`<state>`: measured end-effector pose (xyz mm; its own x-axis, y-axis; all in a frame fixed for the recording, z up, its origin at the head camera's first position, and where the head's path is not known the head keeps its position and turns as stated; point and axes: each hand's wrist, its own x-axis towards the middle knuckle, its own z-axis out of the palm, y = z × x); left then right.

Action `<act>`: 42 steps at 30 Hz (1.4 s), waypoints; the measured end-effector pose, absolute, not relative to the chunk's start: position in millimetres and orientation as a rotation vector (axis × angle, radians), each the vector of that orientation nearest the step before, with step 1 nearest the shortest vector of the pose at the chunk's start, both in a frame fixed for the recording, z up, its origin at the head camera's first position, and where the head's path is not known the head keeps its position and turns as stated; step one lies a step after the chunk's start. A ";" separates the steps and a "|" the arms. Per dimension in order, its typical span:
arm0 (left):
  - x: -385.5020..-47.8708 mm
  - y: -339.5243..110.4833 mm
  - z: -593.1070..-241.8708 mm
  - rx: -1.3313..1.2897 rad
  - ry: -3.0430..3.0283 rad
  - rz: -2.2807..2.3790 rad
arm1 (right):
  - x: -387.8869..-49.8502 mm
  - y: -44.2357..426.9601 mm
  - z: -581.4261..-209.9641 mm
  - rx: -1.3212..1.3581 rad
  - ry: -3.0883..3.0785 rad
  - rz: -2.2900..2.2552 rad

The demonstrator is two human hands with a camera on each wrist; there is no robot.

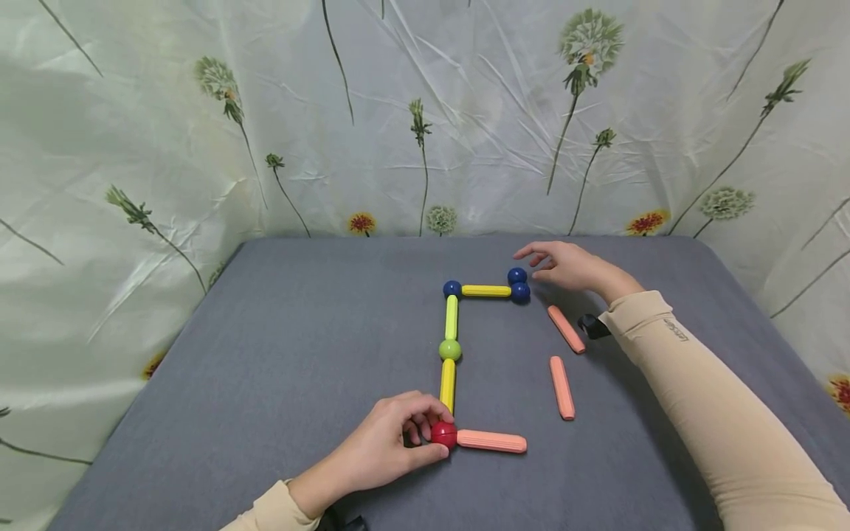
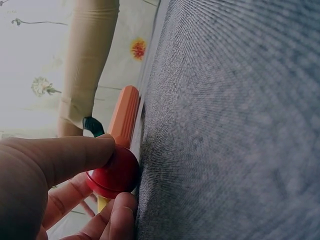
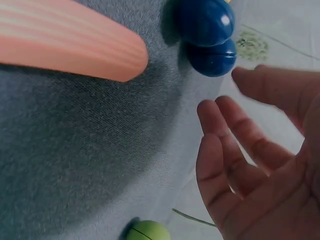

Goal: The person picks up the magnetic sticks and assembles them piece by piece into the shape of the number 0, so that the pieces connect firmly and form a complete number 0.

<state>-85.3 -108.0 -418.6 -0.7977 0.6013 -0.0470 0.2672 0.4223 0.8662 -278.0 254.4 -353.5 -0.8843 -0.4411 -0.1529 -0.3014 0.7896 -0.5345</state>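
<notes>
Fingers of the left hand (image 1: 384,442) — a red ball (image 1: 443,435) is pinched.
Just right of two far blue balls (image 1: 521,293), the right hand (image 1: 572,266) is held — its fingers loosely parted.

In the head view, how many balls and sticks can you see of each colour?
Blue balls: 3
Lime green ball: 1
Red ball: 1
Salmon pink sticks: 3
Yellow sticks: 2
Lime green stick: 1
Total: 11
</notes>
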 end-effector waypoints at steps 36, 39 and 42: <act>-85.9 -108.2 -420.3 0.751 2.318 1.349 | -290.4 248.0 -364.3 -0.563 2.629 -0.753; -86.3 -108.4 -420.2 0.750 2.320 1.348 | -283.9 253.0 -361.5 -0.570 2.672 -0.764; -86.6 -108.9 -420.6 0.751 2.318 1.350 | -274.2 257.3 -358.5 -0.583 2.695 -0.781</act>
<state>-86.6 -108.9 -420.6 -0.7966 0.6034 -0.0364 0.2660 0.4040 0.8752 -274.2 257.3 -358.5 -0.8810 -0.4496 -0.1474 -0.3012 0.7731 -0.5582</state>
